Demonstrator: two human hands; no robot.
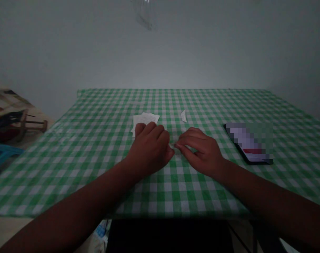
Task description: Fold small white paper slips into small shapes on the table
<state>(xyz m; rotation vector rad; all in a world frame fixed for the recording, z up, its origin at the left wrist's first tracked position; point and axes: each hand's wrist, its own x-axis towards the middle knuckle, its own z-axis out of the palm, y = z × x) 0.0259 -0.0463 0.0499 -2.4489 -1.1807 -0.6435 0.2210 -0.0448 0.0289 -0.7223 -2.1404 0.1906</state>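
Observation:
Both my hands rest near the middle of a table covered with a green-and-white checked cloth [97, 158]. My left hand [151, 147] is curled closed, knuckles up, its fingertips meeting those of my right hand [199, 149], which is pinched closed. Something tiny may sit between the fingertips; I cannot make it out. A small stack of white paper slips [145, 119] lies just beyond my left hand. One loose white scrap [184, 116] lies beyond my right hand.
A phone [248, 142] lies face up on the cloth to the right of my right hand. A plain wall stands behind the table. Off the left edge are wooden items [31, 123] and a blue object [2, 154] on the floor.

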